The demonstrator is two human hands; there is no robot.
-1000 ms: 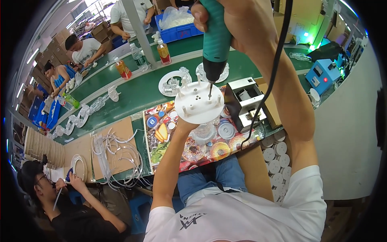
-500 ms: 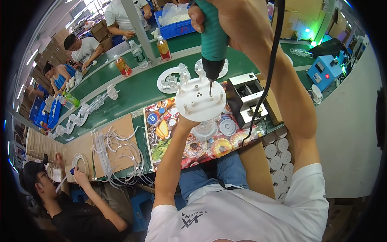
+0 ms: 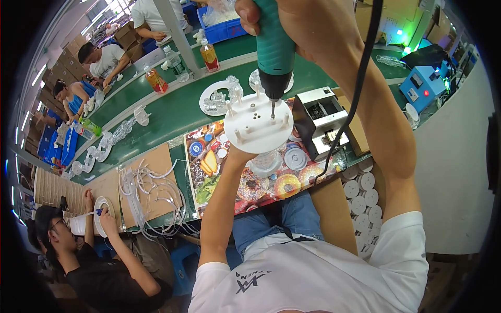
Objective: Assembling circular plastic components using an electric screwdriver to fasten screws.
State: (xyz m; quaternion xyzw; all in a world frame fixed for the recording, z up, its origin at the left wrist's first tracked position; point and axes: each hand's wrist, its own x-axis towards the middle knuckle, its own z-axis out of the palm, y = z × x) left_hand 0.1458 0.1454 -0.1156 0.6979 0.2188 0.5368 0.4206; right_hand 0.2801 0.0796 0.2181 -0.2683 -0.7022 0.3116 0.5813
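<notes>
A teal electric screwdriver (image 3: 275, 44) is gripped in my right hand (image 3: 308, 28), its black nose pointing down. The driver's thin bit (image 3: 273, 108) meets a round white plastic disc (image 3: 258, 136) at a screw spot right of the disc's middle. Upright pegs and small holes stand on the disc's face. My left hand (image 3: 241, 155) supports the disc from below, with its fingers mostly hidden behind it. Under the disc, a clear plastic part (image 3: 266, 164) shows above the patterned mat (image 3: 250, 193).
A black-and-silver metal box (image 3: 318, 122) sits right of the disc. A black cable (image 3: 360, 78) hangs past my right forearm. White round parts (image 3: 360, 206) fill a carton at lower right. Clear tubing (image 3: 151, 193) lies left. A co-worker (image 3: 104, 261) handles a white ring (image 3: 106, 211).
My view has shifted slightly. The disc and screwdriver stay together, the bit still on the disc. At left, the co-worker's head and hands have moved a little.
</notes>
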